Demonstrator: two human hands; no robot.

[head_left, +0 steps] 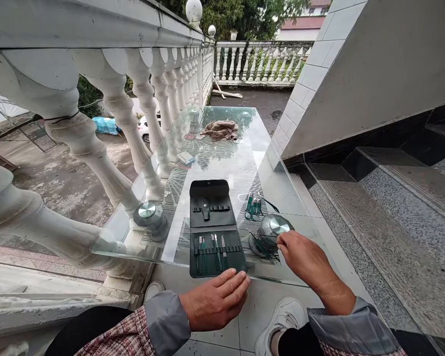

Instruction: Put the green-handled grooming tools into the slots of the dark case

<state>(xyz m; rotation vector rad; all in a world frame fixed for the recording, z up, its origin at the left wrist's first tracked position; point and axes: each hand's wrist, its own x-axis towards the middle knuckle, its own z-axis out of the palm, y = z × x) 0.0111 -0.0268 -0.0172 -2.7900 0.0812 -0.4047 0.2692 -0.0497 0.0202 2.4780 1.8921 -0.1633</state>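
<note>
An unfolded dark green manicure case point(214, 230) lies on the glass table. Several slim tools point(217, 249) stand in the elastic loops of its lower half; the loops of the upper half hold no tools. My left hand point(218, 299) touches the case's lower right edge, its fingers stretched out. To the right, my right hand point(304, 257) is closed in a pinch over the table's round metal leg cap point(276, 225); what its fingertips hold is too small to make out. Beside them lies a pile of thin dark green tools point(262, 247). Nail clippers and small scissors point(254, 206) sit farther back.
The glass table point(226, 165) carries a crumpled brown cloth point(220, 130) and a small box point(186, 157) farther off. White balusters point(109, 106) run along the left. Stone steps point(385, 222) rise on the right. A second leg cap point(147, 209) is near the left edge.
</note>
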